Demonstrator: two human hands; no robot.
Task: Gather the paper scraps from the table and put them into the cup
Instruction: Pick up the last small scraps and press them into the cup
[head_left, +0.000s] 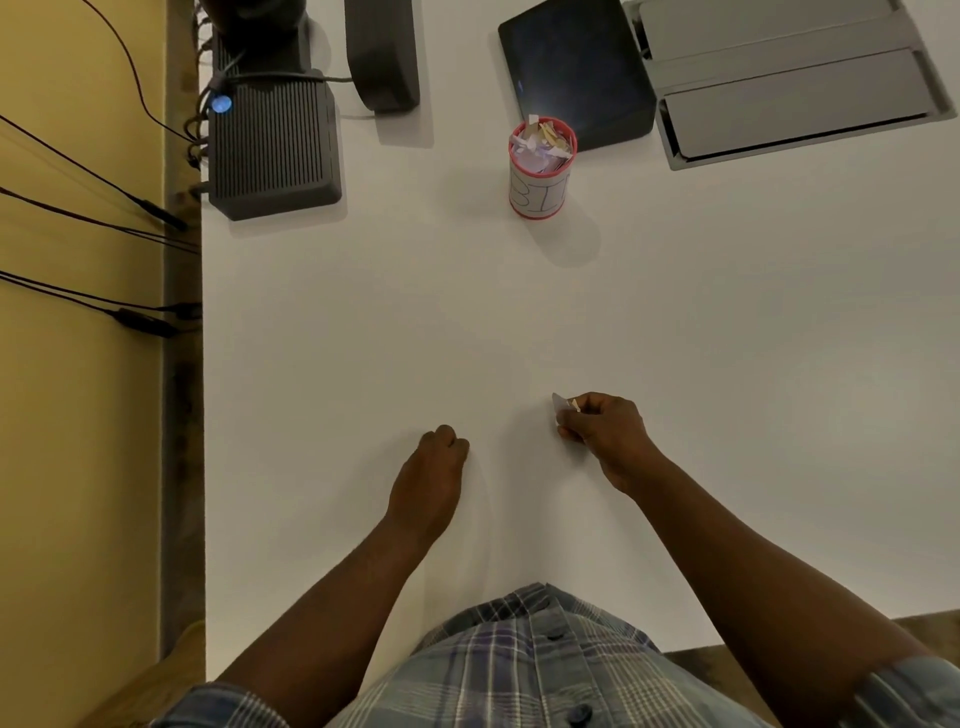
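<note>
Fingers (574, 410) of the right hand (608, 436), low and right of the frame's centre, pinch a small bunch of paper scraps (561, 408), pale grey and tan, whose number cannot be told; the scraps jut out to the left of the fingertips, just above the white table (363, 338). That wrist bends inward, and the bare forearm runs down to the lower right corner, where a plaid sleeve begins. One left hand (434, 467), just left of it and near the frame's centre bottom, is curled into a loose fist with knuckles on the tabletop; whether it has anything inside cannot be told. One cup (540, 174) stands upright in the upper middle of the frame, well apart from both hands: a cylinder with a red rim and base and a white paper label bearing outlined letters, heaped to the brim with white and tan paper bits. Behind it to the right lies one flat dark tablet (576, 67). In the upper left sits one ribbed dark grey box (272, 148) with a blue light and several cables.
</note>
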